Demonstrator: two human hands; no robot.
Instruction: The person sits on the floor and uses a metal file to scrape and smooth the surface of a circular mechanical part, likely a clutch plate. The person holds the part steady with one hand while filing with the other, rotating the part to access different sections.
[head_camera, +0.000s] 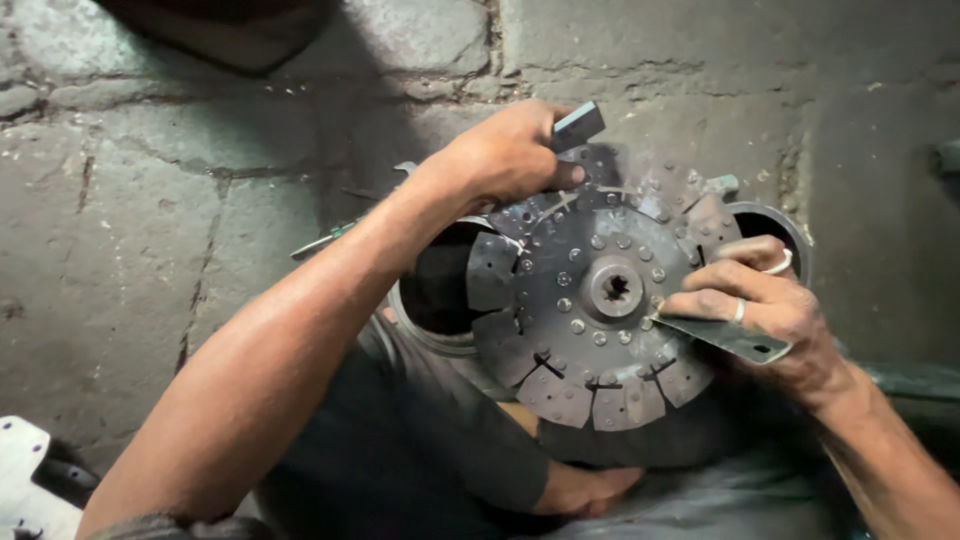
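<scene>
1. Clutch disc (600, 300): a round, dark metal plate with a splined centre hub, a ring of rivets and segmented outer tabs. It sits on top of a metal ring (440, 335) and over the person's lap, above the stone floor (150, 200).
2. Handling, as judged: rigid and fairly heavy for its size; the tab edges look thin and possibly sharp, and the surface dusty, not slick. Best taken at the outer rim or by the hub.
3. Left hand (505, 155): at the disc's upper-left rim, grip clenched around a small dark metal block (578, 125), thumb pressed onto the disc face.
4. Right hand (765, 305): at the disc's right side, rings on two fingers, grip closed on a flat metal strip (725, 338) whose tip lies against the disc just right of the hub.
5. Beyond the disc: a second round opening (770, 225) shows at its upper right; a slim tool (325, 240) lies on the floor to its left.
</scene>
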